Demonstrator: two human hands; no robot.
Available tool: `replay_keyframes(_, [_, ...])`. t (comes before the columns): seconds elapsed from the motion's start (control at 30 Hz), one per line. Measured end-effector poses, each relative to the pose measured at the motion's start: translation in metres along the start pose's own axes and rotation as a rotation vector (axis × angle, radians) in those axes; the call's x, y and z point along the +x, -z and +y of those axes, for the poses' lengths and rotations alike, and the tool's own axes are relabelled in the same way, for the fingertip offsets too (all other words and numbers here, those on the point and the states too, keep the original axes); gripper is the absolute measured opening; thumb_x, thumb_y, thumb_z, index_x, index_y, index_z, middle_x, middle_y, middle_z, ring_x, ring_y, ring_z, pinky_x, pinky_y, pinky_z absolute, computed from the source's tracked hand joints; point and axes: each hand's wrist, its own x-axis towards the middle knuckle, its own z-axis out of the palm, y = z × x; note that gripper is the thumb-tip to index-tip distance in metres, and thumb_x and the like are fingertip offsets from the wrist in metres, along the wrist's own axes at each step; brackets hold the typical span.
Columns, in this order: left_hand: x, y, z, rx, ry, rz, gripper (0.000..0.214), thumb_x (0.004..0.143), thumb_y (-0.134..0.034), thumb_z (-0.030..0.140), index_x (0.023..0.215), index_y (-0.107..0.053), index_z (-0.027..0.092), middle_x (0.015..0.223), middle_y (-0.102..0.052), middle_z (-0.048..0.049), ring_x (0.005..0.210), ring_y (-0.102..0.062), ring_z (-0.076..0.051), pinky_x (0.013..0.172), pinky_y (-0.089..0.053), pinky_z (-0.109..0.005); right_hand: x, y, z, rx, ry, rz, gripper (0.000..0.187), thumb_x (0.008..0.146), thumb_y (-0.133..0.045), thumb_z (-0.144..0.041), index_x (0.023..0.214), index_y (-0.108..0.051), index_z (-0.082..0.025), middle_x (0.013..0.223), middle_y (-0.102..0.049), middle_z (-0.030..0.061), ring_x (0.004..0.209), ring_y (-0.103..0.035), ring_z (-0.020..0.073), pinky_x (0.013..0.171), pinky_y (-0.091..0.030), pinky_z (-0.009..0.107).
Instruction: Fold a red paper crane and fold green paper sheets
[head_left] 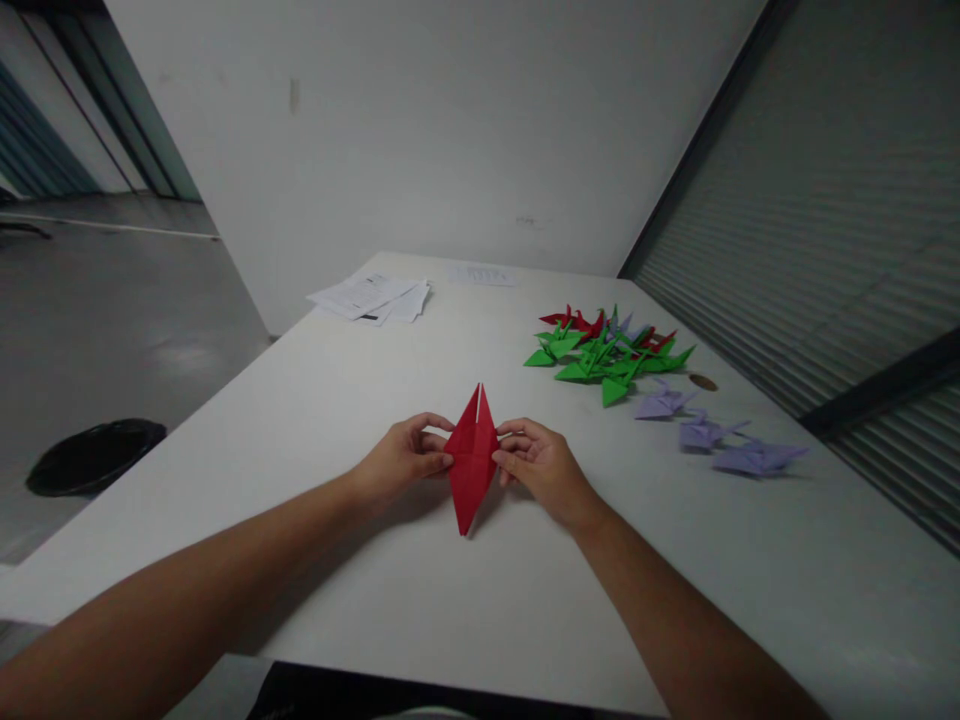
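Observation:
A red folded origami paper (472, 462), shaped like a long diamond, is between my hands above the white table. Its far end is split into two points, and a crease runs across its middle. My left hand (409, 452) pinches the left corner between thumb and fingers. On the opposite corner, my right hand (534, 458) has its thumb in front and its fingers behind. The near tip of the paper points toward me.
Finished green paper cranes (600, 360) lie in a pile with red cranes (577, 322) at the right back. Several purple cranes (705, 432) line the right side near a round table hole (703, 382). Printed sheets (371, 296) lie far left. A black bin (94, 455) stands on the floor.

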Motion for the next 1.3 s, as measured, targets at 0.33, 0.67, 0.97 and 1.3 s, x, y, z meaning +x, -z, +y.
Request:
replay_keyframes(0.33, [-0.0003, -0.0007, -0.0003, -0.007, 0.0, 0.002, 0.047, 0.068, -0.094, 0.022, 0.105, -0.065, 0.016, 0.079, -0.077, -0.004, 0.07, -0.073, -0.015, 0.073, -0.058, -0.028, -0.0011, 0.0001, -0.0007, -0.015, -0.002, -0.004, 0.038, 0.075, -0.087, -0.038, 0.1, -0.065, -0.02, 0.078, -0.073, -0.0004, 0.052, -0.063, 0.0117, 0.053, -0.051, 0.026])
replay_keyframes(0.67, [-0.0004, -0.0003, 0.0007, -0.003, 0.0, 0.002, 0.049, 0.066, -0.095, 0.022, 0.105, -0.065, 0.016, 0.078, -0.077, -0.0034, 0.069, -0.072, -0.014, 0.072, -0.057, -0.026, -0.0009, 0.0005, 0.0008, -0.008, 0.004, 0.007, 0.039, 0.074, -0.088, -0.038, 0.1, -0.065, -0.02, 0.077, -0.073, -0.0004, 0.052, -0.063, 0.0115, 0.053, -0.052, 0.026])
replay_keyframes(0.97, [0.0002, 0.0001, 0.0, -0.007, 0.002, -0.002, 0.048, 0.068, -0.094, 0.022, 0.105, -0.065, 0.016, 0.079, -0.077, -0.0036, 0.07, -0.073, -0.015, 0.073, -0.058, -0.027, -0.0001, 0.0013, 0.0019, -0.017, 0.003, -0.002, 0.039, 0.073, -0.087, -0.04, 0.099, -0.065, -0.021, 0.078, -0.073, 0.0, 0.052, -0.064, 0.012, 0.053, -0.053, 0.027])
replay_keyframes(1.3, [-0.001, -0.0009, 0.0004, 0.054, -0.008, 0.037, 0.049, 0.068, -0.094, 0.024, 0.107, -0.065, 0.017, 0.08, -0.074, -0.0025, 0.071, -0.071, -0.015, 0.073, -0.057, -0.029, -0.0025, -0.0006, 0.001, -0.071, 0.009, -0.017, 0.04, 0.078, -0.083, -0.037, 0.107, -0.061, -0.022, 0.077, -0.072, -0.0016, 0.055, -0.064, 0.0123, 0.054, -0.05, 0.025])
